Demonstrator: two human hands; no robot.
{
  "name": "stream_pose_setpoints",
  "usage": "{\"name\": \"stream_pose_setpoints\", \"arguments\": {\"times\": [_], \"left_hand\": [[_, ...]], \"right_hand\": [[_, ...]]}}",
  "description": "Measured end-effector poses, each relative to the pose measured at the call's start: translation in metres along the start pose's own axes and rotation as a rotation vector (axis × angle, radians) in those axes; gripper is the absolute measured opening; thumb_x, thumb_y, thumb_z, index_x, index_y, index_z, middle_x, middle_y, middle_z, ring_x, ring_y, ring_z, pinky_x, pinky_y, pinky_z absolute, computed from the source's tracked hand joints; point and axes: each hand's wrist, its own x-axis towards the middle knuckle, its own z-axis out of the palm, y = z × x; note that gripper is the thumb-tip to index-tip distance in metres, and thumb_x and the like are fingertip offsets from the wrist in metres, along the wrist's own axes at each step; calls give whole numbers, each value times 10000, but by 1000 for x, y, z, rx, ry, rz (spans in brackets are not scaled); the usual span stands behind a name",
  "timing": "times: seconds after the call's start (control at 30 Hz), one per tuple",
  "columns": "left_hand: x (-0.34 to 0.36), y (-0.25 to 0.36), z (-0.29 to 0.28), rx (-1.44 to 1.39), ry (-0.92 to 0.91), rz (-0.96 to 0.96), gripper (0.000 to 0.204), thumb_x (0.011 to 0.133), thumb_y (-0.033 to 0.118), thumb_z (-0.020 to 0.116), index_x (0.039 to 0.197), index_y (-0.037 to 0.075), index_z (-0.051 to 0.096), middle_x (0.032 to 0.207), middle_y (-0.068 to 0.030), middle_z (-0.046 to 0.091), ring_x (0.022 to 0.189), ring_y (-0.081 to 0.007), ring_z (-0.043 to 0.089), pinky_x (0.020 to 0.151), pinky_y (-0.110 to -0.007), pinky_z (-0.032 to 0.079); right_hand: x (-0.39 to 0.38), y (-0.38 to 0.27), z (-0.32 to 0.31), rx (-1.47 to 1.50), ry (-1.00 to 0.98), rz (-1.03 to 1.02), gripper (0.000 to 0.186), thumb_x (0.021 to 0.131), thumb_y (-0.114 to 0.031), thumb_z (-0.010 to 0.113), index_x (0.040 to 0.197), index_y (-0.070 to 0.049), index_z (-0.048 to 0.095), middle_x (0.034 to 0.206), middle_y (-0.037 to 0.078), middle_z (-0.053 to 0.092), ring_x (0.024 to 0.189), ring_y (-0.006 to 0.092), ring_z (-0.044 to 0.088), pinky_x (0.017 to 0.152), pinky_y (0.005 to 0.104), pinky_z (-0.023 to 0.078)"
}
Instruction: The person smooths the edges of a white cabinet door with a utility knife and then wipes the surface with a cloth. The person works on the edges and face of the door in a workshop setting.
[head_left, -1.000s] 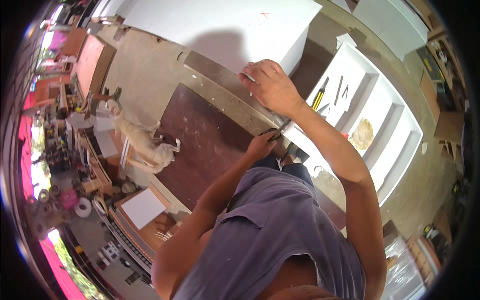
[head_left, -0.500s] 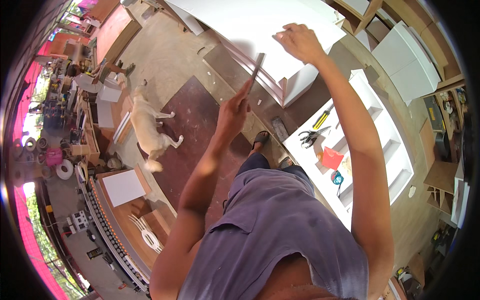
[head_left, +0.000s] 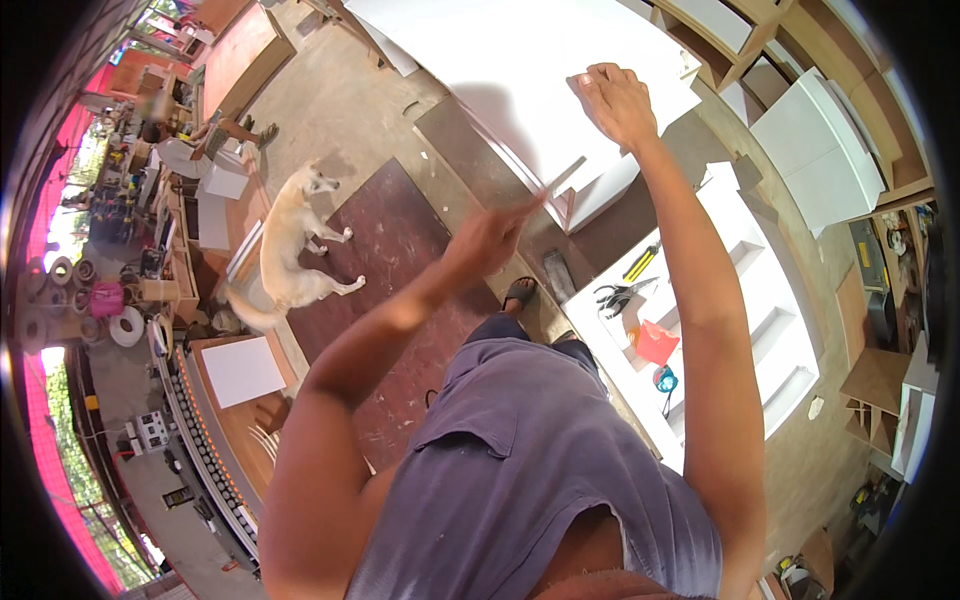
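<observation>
A large white cabinet-like box (head_left: 520, 55) lies in front of me, its narrow edges facing me. My left hand (head_left: 490, 238), smeared by motion, is closed around a narrow flat dark bar (head_left: 570, 174) that looks like a file. The bar crosses the box's near corner; whether it touches the edge I cannot tell. On the bright top surface, my right hand (head_left: 618, 108) rests with its fingers stretched out and nothing in it.
At right a white compartmented frame (head_left: 790, 395) carries a yellow-black cutter (head_left: 641, 262), black-handled pliers (head_left: 613, 300), a red piece (head_left: 656, 343) and a teal tape measure (head_left: 665, 378). A pale dog (head_left: 290, 250) stands left beside a dark red board (head_left: 385, 270). Cabinets (head_left: 815, 140) stand far right.
My left hand has moved right and nearer, bringing the bar to the box's near corner. My right hand stays on the top surface. The dog has raised and turned its head.
</observation>
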Motion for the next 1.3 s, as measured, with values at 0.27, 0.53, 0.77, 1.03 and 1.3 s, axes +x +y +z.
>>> {"name": "stream_pose_setpoints", "arguments": {"times": [0.27,0.53,0.77,1.03,1.3], "left_hand": [[-31,24,-32,-105,-276,77,479,947,34,551,1390,211,593,868,-245,638,684,-413,612,652,-424,493],[-17,4,-20,-104,16,51,525,958,6,537,1449,191,524,746,-248,522,552,-306,496,618,-349,490],[31,5,-18,25,-28,-51,514,944,17,502,1436,163,533,853,-286,549,593,-312,566,612,-414,462],[60,-24,-30,4,109,-36,470,958,31,487,1407,146,560,1062,-286,619,787,-331,702,686,-419,514],[60,-18,-64,85,-119,-269,458,998,87,456,1432,206,539,1167,-264,635,1015,-307,709,780,-432,541]], "right_hand": [[7,0,-3,150,22,34,568,1037,-474,295,1235,-115,688,1359,78,573,1217,307,502,1079,442,347],[4,0,8,166,100,-18,590,1033,-487,311,1164,-83,720,1317,77,606,1182,313,527,1064,437,357],[4,-7,-2,188,56,-7,608,1032,-489,309,1141,-53,719,1293,113,622,1176,343,537,1037,454,389],[6,-9,2,183,60,-22,630,1033,-513,302,1195,-45,690,1302,128,611,1202,343,525,1059,461,375],[4,-8,5,124,93,-45,622,1044,-509,281,1165,-77,712,1314,122,604,1194,351,533,1051,462,372]]}}
